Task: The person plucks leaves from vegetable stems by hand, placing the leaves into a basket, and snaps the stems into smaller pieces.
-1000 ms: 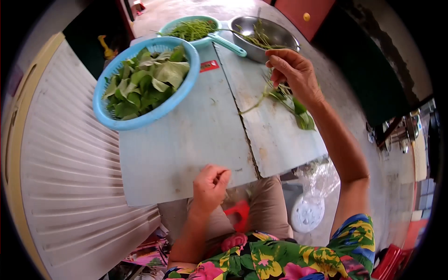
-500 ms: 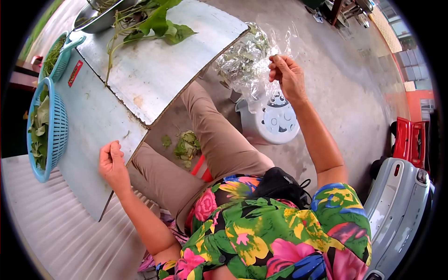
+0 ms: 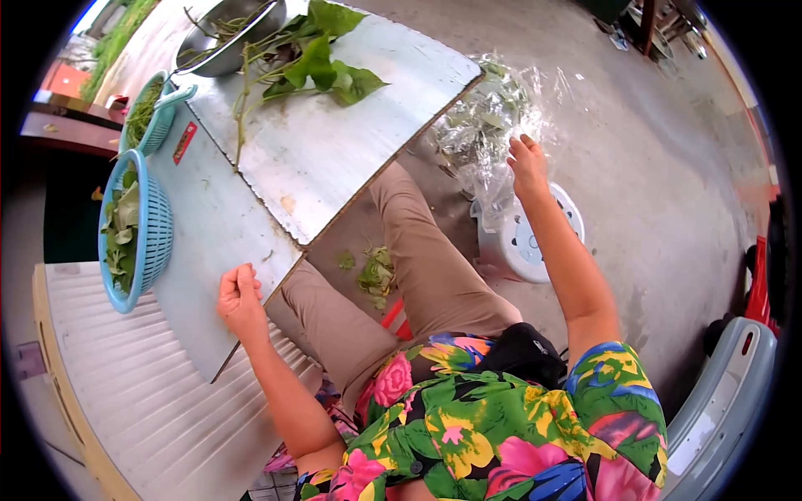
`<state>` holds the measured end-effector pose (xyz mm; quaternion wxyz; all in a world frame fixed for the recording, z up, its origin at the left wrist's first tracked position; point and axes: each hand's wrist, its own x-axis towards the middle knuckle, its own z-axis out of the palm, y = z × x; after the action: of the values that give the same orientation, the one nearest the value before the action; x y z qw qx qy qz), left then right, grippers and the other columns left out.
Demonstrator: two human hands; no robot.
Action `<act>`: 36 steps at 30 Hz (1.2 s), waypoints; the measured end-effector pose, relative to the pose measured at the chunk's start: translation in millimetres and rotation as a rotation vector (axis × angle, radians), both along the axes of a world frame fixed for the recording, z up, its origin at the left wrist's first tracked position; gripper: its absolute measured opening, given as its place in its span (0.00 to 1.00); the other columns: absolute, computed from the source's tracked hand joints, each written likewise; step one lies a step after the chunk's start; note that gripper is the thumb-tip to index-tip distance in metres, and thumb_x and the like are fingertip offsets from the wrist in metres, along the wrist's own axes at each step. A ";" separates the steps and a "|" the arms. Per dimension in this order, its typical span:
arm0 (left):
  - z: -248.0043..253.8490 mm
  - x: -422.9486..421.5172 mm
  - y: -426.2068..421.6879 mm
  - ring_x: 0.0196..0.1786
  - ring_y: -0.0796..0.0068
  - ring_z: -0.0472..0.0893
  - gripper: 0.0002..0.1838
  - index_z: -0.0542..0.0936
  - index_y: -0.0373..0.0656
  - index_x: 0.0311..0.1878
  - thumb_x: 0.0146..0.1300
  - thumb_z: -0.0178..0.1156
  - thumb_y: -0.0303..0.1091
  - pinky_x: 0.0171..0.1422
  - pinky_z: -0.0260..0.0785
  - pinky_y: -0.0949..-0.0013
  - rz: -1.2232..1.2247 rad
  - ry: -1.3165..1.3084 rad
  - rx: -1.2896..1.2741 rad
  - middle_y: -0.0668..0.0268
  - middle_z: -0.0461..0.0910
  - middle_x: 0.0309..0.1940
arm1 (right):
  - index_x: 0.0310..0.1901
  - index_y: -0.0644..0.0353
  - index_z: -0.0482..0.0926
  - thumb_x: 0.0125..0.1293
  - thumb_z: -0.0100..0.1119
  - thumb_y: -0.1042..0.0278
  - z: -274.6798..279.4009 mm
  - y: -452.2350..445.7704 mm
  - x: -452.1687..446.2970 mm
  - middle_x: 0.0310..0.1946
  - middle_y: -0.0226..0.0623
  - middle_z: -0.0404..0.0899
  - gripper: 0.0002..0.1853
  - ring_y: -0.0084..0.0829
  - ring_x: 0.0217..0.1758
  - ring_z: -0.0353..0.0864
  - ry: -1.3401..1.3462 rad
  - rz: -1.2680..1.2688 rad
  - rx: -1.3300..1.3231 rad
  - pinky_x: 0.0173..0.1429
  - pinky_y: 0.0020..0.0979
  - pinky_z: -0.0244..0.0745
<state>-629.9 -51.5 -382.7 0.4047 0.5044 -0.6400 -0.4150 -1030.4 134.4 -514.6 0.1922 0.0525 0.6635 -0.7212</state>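
My left hand [image 3: 242,302] is closed over the near edge of the pale board table [image 3: 334,167], fingers curled; whatever is in them is too small to make out. My right hand [image 3: 529,169] reaches out over a clear plastic bag [image 3: 489,113] of leaves, its fingers slightly apart and nothing visible in them. Leafy green stems [image 3: 313,67] lie at the far part of the table. Beyond my left hand, a blue basket [image 3: 159,238] holds picked leaves.
A teal basket [image 3: 159,125] of thin stems and a metal bowl [image 3: 230,54] with stems stand at the table's far left. Below the bag is a grey plastic stool [image 3: 501,250]. Discarded leaves [image 3: 378,271] lie on the floor between my legs. At right is a grey vehicle-like body [image 3: 723,401].
The view has shifted, so the scene sits further right. My right hand's fingers have loosened from a pinch beside the bag. My left hand stays closed by the table edge.
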 end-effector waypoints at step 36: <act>31.6 -35.8 -133.4 0.21 0.85 0.69 0.09 0.77 0.36 0.36 0.56 0.56 0.31 0.26 0.64 0.79 -0.175 0.003 0.098 0.69 0.74 0.24 | 0.26 0.61 0.73 0.59 0.56 0.62 170.6 -311.1 201.5 0.21 0.30 0.75 0.11 0.18 0.15 0.71 -0.012 1.443 -0.166 0.18 0.19 0.67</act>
<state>-665.7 -184.9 -351.0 0.3427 0.4650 -0.6600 -0.4802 -829.0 -176.7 -344.0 0.6272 -0.4092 0.4748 -0.4623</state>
